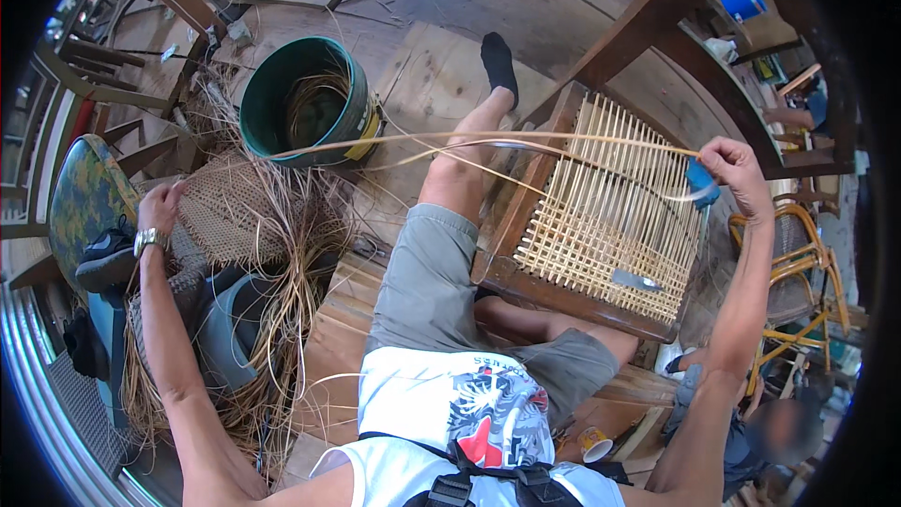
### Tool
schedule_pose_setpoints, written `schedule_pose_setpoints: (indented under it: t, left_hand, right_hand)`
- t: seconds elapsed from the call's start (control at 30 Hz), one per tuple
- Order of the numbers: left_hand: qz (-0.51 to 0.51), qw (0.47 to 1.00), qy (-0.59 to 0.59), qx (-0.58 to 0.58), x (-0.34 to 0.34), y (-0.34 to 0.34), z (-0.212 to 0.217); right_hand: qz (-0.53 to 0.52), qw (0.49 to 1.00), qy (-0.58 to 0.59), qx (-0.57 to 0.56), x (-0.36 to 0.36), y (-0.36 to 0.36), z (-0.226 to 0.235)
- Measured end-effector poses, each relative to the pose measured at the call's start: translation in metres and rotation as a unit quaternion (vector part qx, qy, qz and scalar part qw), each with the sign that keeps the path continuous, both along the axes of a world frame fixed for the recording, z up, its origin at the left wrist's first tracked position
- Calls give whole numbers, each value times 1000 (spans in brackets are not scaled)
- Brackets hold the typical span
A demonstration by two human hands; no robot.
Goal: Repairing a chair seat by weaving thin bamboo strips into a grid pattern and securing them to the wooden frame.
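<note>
My right hand (737,174) is raised past the far right corner of a wooden frame (582,296), thumb and fingers pinched on one end of a long rattan strip (450,136). The strip runs nearly level across to my left hand (161,207), out at the left with a watch on its wrist and its fingers closed around the thin end. Light canes stretch along the frame, and the near part is a woven rattan panel (601,244). A flat metal tool (636,280) lies on the weave. Just below my right fingers is a blue piece (701,183), perhaps cloth.
A dark green bucket (251,113) with coiled strips stands front left. Loose rattan strands (291,319) heap beside my left arm, near a woven sheet (230,211) and a camouflage-patterned cushion (89,183). Yellow cane chairs (807,253) and another person (727,451) are at the right.
</note>
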State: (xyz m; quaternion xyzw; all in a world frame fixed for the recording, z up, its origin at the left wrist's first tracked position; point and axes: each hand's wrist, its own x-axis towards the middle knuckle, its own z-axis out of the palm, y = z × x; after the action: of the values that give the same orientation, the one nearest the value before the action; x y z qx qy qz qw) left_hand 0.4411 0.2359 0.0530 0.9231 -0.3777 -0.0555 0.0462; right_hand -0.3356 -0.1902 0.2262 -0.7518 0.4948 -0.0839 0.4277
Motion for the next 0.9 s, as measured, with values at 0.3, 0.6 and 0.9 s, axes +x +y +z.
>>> schedule_pose_setpoints:
  t: [0.3, 0.6, 0.9]
  left_hand:
    - [203, 960, -159, 111, 112, 101, 21]
    - [235, 953, -165, 96, 123, 65, 48]
    - [119, 973, 195, 43, 88, 51, 26]
  right_hand:
    - [9, 975, 173, -138, -99, -51, -19]
    - [-57, 910, 317, -263, -199, -46, 32]
    - [410, 882, 166, -164, 200, -24, 136]
